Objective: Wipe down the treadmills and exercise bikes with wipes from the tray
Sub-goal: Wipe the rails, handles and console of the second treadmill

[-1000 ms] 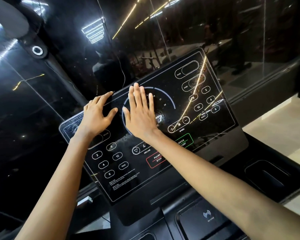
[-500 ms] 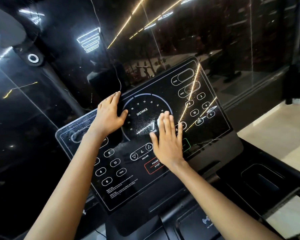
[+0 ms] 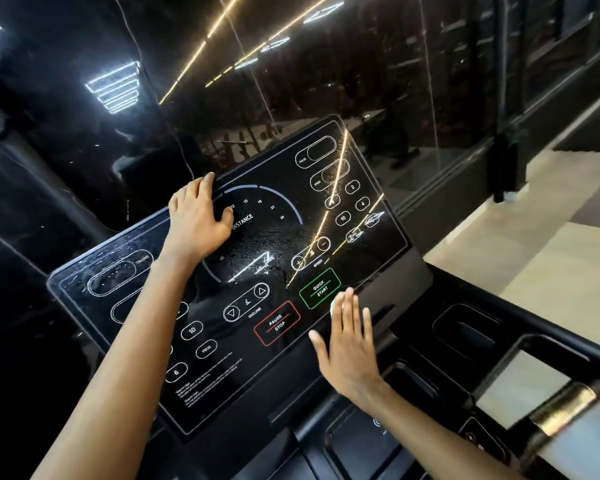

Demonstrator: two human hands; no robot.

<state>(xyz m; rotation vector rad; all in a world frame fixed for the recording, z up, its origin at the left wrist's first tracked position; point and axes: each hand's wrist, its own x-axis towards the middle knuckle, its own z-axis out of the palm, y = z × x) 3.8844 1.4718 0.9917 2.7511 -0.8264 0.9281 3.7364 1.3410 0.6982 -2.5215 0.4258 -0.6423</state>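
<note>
Presently, the console (image 3: 222, 375) of a treadmill is seen tilted, black and glossy, with white-outlined buttons. The left hand (image 3: 198, 223) is laid on its upper part, at the left of the dial (image 3: 264, 230). Its fingers are loose and slightly bent, with the tips at the top edge and the thumb beside the word DISTANCE. Nothing is grasped by it.

The right hand (image 3: 350, 348) is placed flat at the lower right edge of the console, fingers straight and close together, thumb spread to the left. A wipe (image 3: 333, 308) is pressed beneath the fingertips, neither pinched nor curled round. Only a small white bit of it is visible beside the index finger, just below the green QUICK START button (image 3: 319, 288). The red PAUSE STOP button (image 3: 277, 323) lies up and left of the thumb.

Wet streaks (image 3: 257, 252) are noted over the dial's centre, and droplets (image 3: 115, 277) on the oval fields at left. Right of the console, a dark recess (image 3: 465, 332) is set in the black housing. Behind, ceiling light strips are reflected in a glossy dark wall (image 3: 326, 81). A pale floor (image 3: 534, 244) is seen at right.
</note>
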